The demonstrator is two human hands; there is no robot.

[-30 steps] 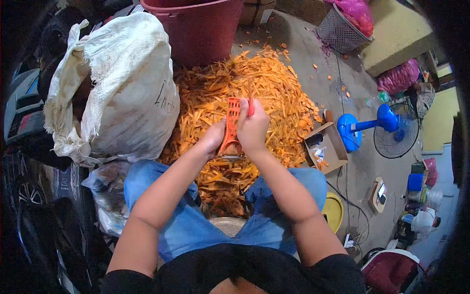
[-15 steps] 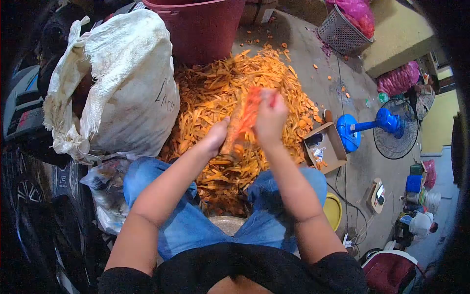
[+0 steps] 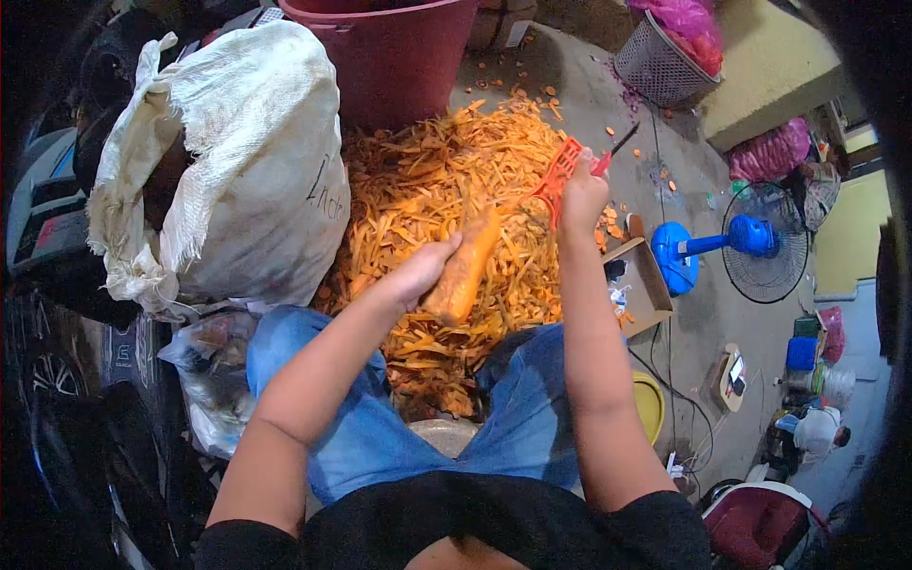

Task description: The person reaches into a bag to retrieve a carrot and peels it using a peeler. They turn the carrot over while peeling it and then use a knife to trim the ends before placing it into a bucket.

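Observation:
My left hand (image 3: 426,273) is closed round the lower part of a thick carrot (image 3: 468,269). The carrot is bright orange with some darker skin showing, and it tilts up over a heap of orange peelings (image 3: 408,214). To the right, my right hand (image 3: 583,201) grips a red peeler (image 3: 559,173), whose slotted frame points up and left, apart from the carrot. A dark, narrow blade (image 3: 624,140) with a reddish handle also sticks out from that fist, toward the upper right.
A white woven sack (image 3: 256,161) stands left of the heap, and a large red tub (image 3: 389,66) behind it. On the right are a cardboard box (image 3: 649,290), a blue fan (image 3: 750,235) and a grey basket (image 3: 665,66). Another person (image 3: 817,429) is far right.
My right hand has swung up and right with the peeler, away from the carrot. More bare orange surface of the carrot shows in my left hand.

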